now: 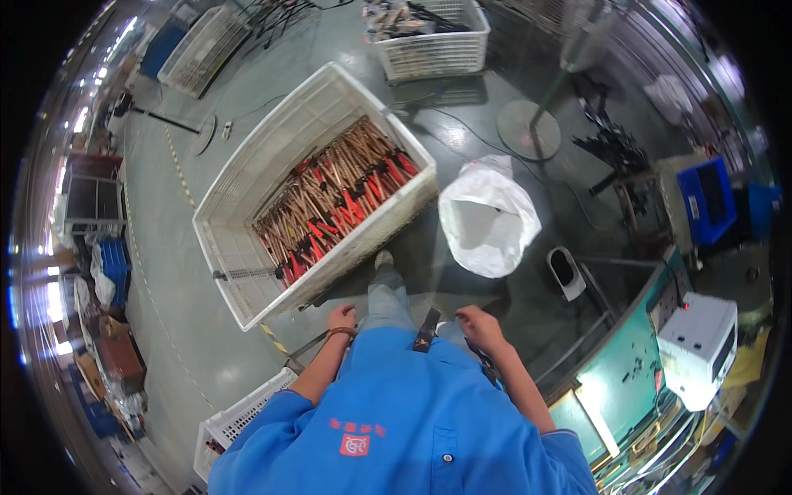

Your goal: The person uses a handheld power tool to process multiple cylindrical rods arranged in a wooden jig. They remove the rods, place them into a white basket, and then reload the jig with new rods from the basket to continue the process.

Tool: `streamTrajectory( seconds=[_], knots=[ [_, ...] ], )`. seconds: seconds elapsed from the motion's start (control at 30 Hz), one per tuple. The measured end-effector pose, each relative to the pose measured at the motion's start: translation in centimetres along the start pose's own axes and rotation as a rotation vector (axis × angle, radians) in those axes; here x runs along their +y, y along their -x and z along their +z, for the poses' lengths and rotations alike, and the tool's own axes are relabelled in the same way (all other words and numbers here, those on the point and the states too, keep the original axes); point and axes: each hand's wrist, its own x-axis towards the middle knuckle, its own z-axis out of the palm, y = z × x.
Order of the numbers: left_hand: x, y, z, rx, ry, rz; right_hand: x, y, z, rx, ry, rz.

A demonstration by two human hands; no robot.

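Observation:
My left hand [342, 318] hangs beside my left leg with its fingers curled in; nothing shows in it. A brown bracelet [339, 332] is round that wrist. On the other side, my right hand [481, 325] hangs by my right thigh, fingers bent and no object visible in them. A dark strap-like piece [426, 329] with a gold mark lies against my front between the hands. Ahead of my feet stands a large white plastic crate [239, 177], holding many long copper-brown pieces [330, 198] with red and black ends. Neither hand touches the crate.
An open white sack [488, 216] stands right of the crate. At right are a green-topped bench [615, 375] with a white box-shaped device [698, 350], a blue bin [707, 198] and a round-based post [529, 130]. Another white crate [433, 54] stands farther off; a cable crosses the floor.

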Motion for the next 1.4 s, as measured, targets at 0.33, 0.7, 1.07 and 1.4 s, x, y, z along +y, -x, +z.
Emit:
streamTrajectory(
  seconds=[0.33, 0.7, 1.07, 1.4],
  knots=[
    [4.6, -23.6, -4.8, 0.034, -0.087, -0.033, -8.9, -26.1, 8.1, 0.034, -0.044, 0.063],
    [7.4, -44.3, 6.5, -0.353, 0.75, -0.387, 7.3, -66.2, 18.0, -0.074, 0.626, 0.339],
    [11.9, -59.6, 16.1, -0.108, 0.234, -0.332, 15.5, -83.1, 21.1, -0.338, 0.727, 0.604],
    [12.8, -67.3, 17.0, -0.305, 0.005, -0.294, 12.5, -78.2, 26.3, -0.735, 0.641, 0.51]
  ],
)
